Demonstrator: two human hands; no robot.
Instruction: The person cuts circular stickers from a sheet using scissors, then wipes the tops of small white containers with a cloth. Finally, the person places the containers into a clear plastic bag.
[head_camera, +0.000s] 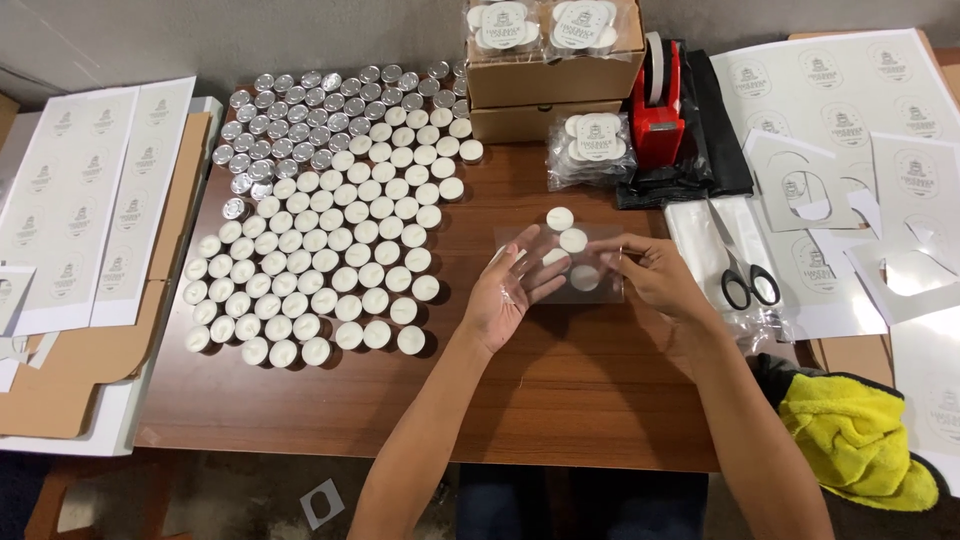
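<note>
Even, bright, diffuse light falls from overhead, casting only soft, short shadows beneath the forearms toward 6 o'clock. Mild glare whitens the label sheets (850, 90) at 2 o'clock and the clear plastic bag (560, 262) near centre. Focus is sharp centrally; wide-angle bending curves the edges at 9 and 3 o'clock.

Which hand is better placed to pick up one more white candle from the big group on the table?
Left. The left hand lies open beside the candle group, close to its nearest row. The right hand is farther away and pinches the clear bag.
</note>
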